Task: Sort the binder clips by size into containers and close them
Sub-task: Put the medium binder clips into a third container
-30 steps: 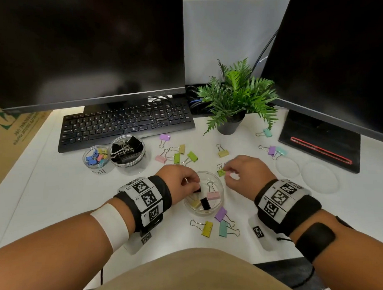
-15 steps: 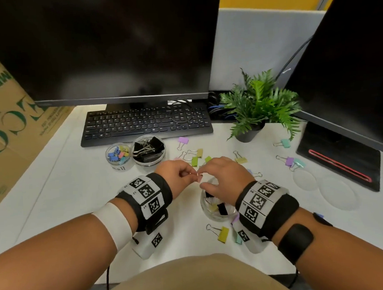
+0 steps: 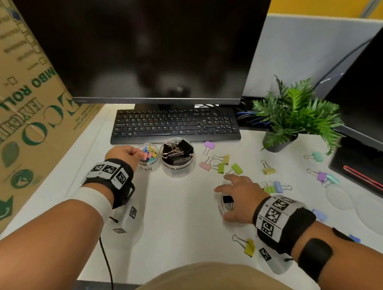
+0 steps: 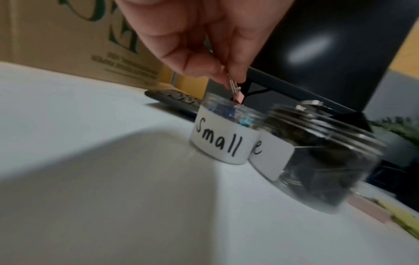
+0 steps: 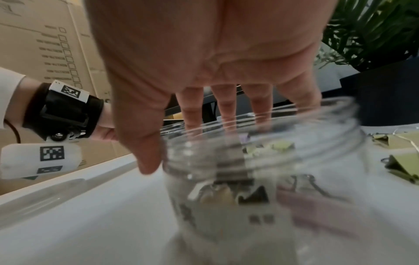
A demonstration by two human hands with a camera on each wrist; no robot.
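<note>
My left hand (image 4: 199, 35) pinches a small pink binder clip (image 4: 238, 97) by its wire handles, just above the open mouth of the jar labelled "Small" (image 4: 224, 141), which stands touching the jar of black clips (image 3: 178, 155) in front of the keyboard (image 3: 174, 126). My right hand (image 3: 240, 197) is curled over the rim of a third clear jar (image 5: 260, 170) holding a few clips, nearer me on the tabletop (image 3: 178, 221); loose coloured clips (image 3: 221, 165) lie beyond it.
</note>
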